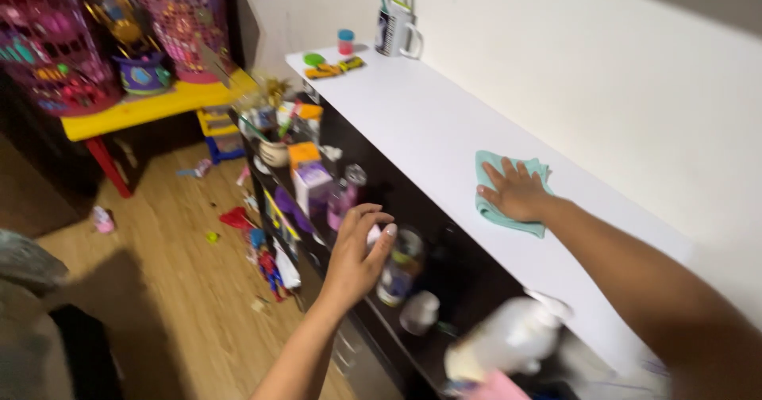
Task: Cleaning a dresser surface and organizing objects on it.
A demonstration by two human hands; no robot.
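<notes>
My right hand (520, 191) lies flat, fingers spread, on a light green cloth (496, 209) that rests on a long white shelf top (421, 122). My left hand (357, 257) is curled around a small white object at the front edge of the dark lower shelf (468, 281), close to a clear jar (401, 269). What the small white object is cannot be made out.
The dark lower shelf holds bottles, boxes and a blurred white bottle (508, 340). At the far end of the white top stand a mug with pens (394, 28), a small pot and a yellow toy. A yellow table (151, 102) with pink baskets stands left. Toys litter the wooden floor (175, 273).
</notes>
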